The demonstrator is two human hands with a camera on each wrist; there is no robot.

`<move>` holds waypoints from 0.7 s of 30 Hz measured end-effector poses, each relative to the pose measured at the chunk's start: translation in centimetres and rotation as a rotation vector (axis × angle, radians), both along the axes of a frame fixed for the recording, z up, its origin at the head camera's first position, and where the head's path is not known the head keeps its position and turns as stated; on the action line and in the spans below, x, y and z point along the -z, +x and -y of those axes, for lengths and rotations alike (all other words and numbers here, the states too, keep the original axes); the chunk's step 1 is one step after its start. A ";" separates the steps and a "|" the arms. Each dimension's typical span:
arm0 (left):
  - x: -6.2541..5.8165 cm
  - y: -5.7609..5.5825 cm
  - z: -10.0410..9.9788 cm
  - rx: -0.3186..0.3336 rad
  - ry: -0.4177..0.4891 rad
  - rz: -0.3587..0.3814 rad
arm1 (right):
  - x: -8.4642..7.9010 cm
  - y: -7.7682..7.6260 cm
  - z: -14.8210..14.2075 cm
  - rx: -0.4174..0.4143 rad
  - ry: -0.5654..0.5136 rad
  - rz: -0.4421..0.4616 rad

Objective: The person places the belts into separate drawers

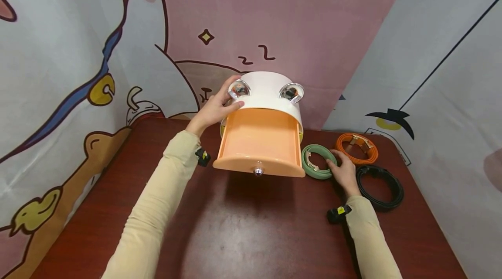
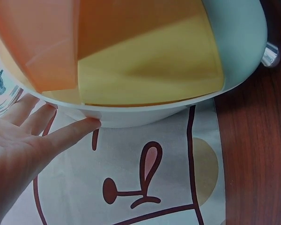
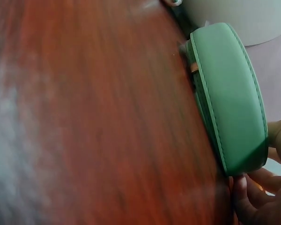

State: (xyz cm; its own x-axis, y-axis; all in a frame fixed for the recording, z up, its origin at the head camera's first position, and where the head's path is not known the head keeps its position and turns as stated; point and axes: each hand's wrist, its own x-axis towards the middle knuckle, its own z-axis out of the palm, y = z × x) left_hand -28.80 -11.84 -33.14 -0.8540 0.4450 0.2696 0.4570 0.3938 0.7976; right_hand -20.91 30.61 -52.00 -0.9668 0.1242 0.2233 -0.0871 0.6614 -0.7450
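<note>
A white storage box (image 1: 266, 91) with two shiny silver eye-shaped knobs stands at the back of the table, its orange drawer (image 1: 259, 135) pulled out toward me. My left hand (image 1: 217, 109) rests against the box's upper left side, around the left knob; in the left wrist view its fingers (image 2: 75, 132) lie extended along the white wall. Right of the drawer is a coiled green belt (image 1: 319, 172) with a pale gold buckle. My right hand (image 1: 345, 172) pinches the coil's right edge, thumb and fingers at the rim of the belt (image 3: 232, 98) in the right wrist view.
A coiled orange belt (image 1: 370, 157) lies behind my right hand, and a coiled black belt (image 1: 397, 196) sits to its right. The dark red table (image 1: 243, 235) meets a cartoon-printed cloth (image 1: 274, 17) behind the box. A small silver knob (image 1: 258, 171) sticks out from the drawer front.
</note>
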 end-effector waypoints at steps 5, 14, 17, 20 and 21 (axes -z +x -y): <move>-0.1 0.0 0.1 -0.002 0.003 0.009 | -0.1 0.1 0.0 0.004 -0.005 0.015; 0.0 -0.1 0.1 -0.001 0.003 0.010 | -0.1 0.3 0.1 0.021 -0.100 0.066; 0.0 -0.1 0.1 0.001 0.001 0.012 | 0.2 0.4 0.1 0.042 -0.140 0.086; 0.0 0.0 0.1 0.008 0.007 0.011 | 0.4 0.3 0.3 0.082 -0.137 0.076; 0.0 0.0 0.1 0.012 0.011 0.011 | 0.4 0.3 0.4 0.098 -0.130 0.070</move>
State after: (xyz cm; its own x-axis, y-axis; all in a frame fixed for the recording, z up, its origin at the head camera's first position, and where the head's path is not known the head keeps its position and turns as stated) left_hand -28.80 -11.94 -33.09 -0.8515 0.4522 0.2654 0.4530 0.3796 0.8067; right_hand -20.65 30.17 -52.35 -0.9612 0.2424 0.1320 0.0280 0.5615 -0.8270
